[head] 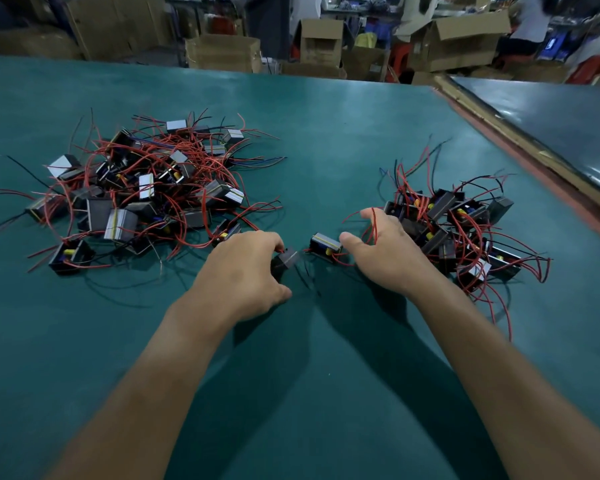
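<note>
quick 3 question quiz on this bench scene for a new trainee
1. The left hand grips: A) a black module B) a tape roll C) a screwdriver
2. Fill in: most wires on the modules are ____.
3. True or false: the right hand lies flat on a cardboard box.
Key: 1 A; 2 red; 3 false, it is at the right pile.

On the table [326,150], a big heap of wired modules [142,192] lies left, a smaller heap [458,233] right; cardboard boxes [222,53] stand behind it.
</note>
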Demonstrator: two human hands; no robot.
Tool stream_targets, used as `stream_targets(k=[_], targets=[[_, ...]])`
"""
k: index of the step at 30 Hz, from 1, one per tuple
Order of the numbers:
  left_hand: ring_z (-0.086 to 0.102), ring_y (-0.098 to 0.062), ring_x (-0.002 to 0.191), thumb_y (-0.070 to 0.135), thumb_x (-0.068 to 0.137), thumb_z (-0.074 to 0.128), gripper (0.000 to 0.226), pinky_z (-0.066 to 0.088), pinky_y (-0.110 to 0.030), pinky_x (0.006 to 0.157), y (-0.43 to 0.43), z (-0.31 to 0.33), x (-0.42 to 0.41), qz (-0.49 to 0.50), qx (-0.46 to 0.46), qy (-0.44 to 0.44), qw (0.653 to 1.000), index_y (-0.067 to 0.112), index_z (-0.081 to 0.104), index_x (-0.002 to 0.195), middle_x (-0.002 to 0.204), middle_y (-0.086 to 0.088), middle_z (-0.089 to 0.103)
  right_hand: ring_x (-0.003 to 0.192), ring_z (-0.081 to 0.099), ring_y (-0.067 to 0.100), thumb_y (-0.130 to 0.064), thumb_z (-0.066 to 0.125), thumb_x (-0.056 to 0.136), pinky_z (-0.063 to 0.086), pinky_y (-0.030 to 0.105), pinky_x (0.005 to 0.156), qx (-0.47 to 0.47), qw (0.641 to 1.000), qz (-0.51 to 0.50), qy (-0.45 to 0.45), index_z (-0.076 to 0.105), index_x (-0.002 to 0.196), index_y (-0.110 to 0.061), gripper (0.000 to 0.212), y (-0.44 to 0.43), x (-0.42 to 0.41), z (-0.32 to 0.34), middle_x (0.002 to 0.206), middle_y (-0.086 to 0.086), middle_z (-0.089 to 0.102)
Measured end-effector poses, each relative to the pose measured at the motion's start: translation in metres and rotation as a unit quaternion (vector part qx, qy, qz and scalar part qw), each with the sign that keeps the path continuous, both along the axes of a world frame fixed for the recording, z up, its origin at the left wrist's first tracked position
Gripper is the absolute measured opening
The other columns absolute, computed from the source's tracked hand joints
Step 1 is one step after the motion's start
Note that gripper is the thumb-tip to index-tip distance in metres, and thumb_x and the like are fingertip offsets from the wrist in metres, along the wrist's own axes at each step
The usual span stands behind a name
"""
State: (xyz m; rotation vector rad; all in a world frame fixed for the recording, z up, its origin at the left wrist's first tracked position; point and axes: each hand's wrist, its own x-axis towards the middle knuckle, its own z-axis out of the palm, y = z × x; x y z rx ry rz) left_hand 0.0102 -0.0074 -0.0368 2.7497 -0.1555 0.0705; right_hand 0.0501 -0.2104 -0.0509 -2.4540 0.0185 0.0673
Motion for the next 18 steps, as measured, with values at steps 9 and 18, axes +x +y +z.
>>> stream_targets(k=[9,18], targets=[[0.055,-0.019,0.069,0.036,0.079,0.075,0.014,0.034,-0.029,0.057,-0.001,-0.003,0.005,0.030,-0.065,-0.047,0.996,0.029,0.073,0.090,0.066,0.008,0.059,0.144,0.028,0.036,-0.047,0.046,0.098,0.022,0.041,0.119,-0.064,0.993,-0.100,0.018,0.038,0.145,-0.013,0.058,-0.018,0.013,0.002,0.157,0.017,0.026],[0.058,-0.009,0.059,0.046,0.074,0.077,0.031,0.039,-0.025,0.053,-0.006,-0.002,0.007,0.072,-0.130,-0.022,0.989,0.022,0.059,0.067,0.058,0.007,0.062,0.052,0.046,0.010,-0.042,0.062,0.092,0.033,0.029,0.055,0.035,0.997,0.010,-0.066,0.054,0.067,-0.016,0.037,-0.001,-0.007,0.014,0.048,-0.011,0.050]])
